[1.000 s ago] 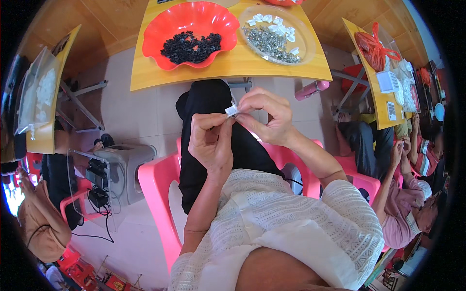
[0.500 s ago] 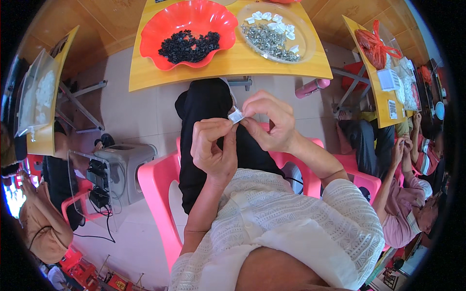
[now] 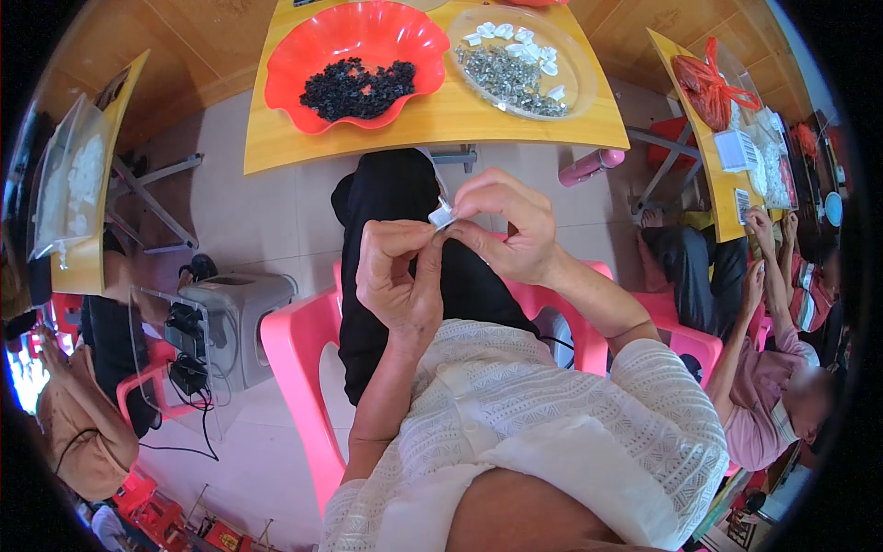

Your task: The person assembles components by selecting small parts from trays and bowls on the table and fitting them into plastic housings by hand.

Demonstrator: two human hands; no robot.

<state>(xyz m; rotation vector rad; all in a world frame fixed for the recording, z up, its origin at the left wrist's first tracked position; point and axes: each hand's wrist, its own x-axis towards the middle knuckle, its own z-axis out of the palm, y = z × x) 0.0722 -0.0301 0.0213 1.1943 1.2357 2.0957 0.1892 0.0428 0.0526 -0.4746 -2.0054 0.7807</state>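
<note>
Hands [image 3: 460, 253] pinching white piece [image 3: 441, 216]

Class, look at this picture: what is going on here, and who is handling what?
A seated person holds a small white plastic piece between the fingertips of both hands, the left hand and the right hand, above their lap. On the yellow wooden table in front stand a red scalloped plastic bowl of small black parts and a clear round plastic dish of small metal and white pieces. Other people sit at nearby tables.
</note>
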